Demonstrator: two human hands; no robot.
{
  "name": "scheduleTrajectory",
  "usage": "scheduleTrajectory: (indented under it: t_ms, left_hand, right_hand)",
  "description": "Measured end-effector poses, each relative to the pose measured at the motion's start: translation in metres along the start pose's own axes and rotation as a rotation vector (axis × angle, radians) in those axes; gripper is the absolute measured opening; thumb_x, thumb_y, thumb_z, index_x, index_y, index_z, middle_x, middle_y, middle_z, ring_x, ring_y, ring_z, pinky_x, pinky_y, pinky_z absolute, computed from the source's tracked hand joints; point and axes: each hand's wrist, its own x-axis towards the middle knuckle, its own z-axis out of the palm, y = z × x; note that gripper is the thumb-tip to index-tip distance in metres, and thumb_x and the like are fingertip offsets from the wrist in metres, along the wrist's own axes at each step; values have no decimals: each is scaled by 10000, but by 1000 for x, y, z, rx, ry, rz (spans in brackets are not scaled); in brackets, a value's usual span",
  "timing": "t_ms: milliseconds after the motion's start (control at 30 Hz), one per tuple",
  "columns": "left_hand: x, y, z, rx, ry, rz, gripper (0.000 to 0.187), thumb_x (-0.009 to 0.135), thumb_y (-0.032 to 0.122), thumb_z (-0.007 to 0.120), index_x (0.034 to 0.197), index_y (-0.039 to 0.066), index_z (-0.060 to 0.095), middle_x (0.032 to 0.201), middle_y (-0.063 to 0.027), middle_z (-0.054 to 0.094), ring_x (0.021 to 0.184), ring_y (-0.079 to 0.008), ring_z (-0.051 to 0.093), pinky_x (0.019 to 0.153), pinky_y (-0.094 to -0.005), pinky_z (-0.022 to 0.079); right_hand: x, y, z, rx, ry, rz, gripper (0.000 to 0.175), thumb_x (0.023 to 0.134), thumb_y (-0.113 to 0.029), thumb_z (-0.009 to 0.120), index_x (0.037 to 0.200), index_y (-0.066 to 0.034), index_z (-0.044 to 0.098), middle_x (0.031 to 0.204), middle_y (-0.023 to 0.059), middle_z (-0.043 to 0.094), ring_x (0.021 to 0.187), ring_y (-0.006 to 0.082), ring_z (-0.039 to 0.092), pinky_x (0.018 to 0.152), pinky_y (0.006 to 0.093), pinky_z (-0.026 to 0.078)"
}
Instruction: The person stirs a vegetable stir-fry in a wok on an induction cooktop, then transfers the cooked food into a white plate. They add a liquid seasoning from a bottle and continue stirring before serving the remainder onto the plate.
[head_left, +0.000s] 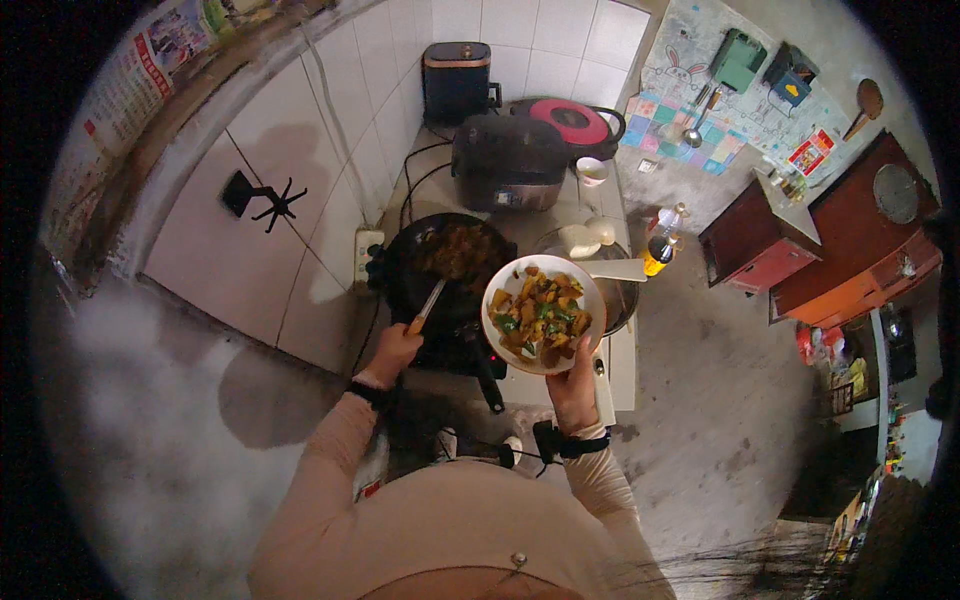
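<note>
My left hand (394, 351) grips the orange-brown handle of a metal cooking utensil (430, 304). Its far end reaches into a black wok (401, 259) and cannot be made out against the cooked food (463, 251) there. My right hand (574, 391) holds a white plate (595, 289) by its near right edge, thumb over the rim. Chunks of browned food with green pieces (541, 315) cover much of the plate. The plate is at the right of the wok, above the counter, and hides part of what lies beneath. The wok's black handle (491, 386) points towards me.
Behind the wok stand a dark rice cooker (510, 161), a black appliance (456, 86), a red-lidded pan (574, 124) and a small bowl (592, 172). A cleaver (615, 270) lies across a vessel (626, 307) at the right. Bottles (664, 244) stand beyond it. A power socket (368, 255) is on the left wall.
</note>
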Motion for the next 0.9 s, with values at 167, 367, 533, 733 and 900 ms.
scheduleTrajectory:
  t_ms: [167,367,533,733,900]
  left_hand:
    - [-4,22,-20,224,57,-20,343,827,272,716,868,-67,687,681,-161,671,620,-283,670,578,-428,493]
    - [4,20,-10,-148,-96,-157,312,831,259,750,832,-43,672,651,-110,672,565,-211,660,522,-372,487]
    - [0,4,-5,-159,-74,-84,316,872,263,731,962,-24,631,750,-116,660,627,-178,640,547,-343,483]
    - [-22,-19,-11,-128,-15,-49,312,873,257,733,965,-22,628,804,-105,649,695,-183,622,603,-345,494]
    - [-45,-28,-25,-166,100,152,289,870,239,735,961,-17,636,809,-96,654,704,-190,624,619,-354,500]
  right_hand:
    - [1,1,8,19,120,46,616,1063,-454,479,1556,-143,280,1569,78,368,1440,273,368,1182,489,359]
    - [-4,-1,17,17,78,48,643,1043,-467,523,1558,-167,282,1573,73,361,1444,276,363,1185,488,355]
    - [0,3,14,17,24,65,643,1038,-470,533,1557,-180,287,1577,70,354,1445,274,360,1191,484,347]
    - [6,13,3,25,86,81,617,1049,-447,518,1558,-181,291,1570,70,376,1440,272,375,1193,491,345]
    - [3,20,6,19,89,93,589,1061,-425,501,1554,-177,295,1553,65,406,1434,267,390,1189,501,350]
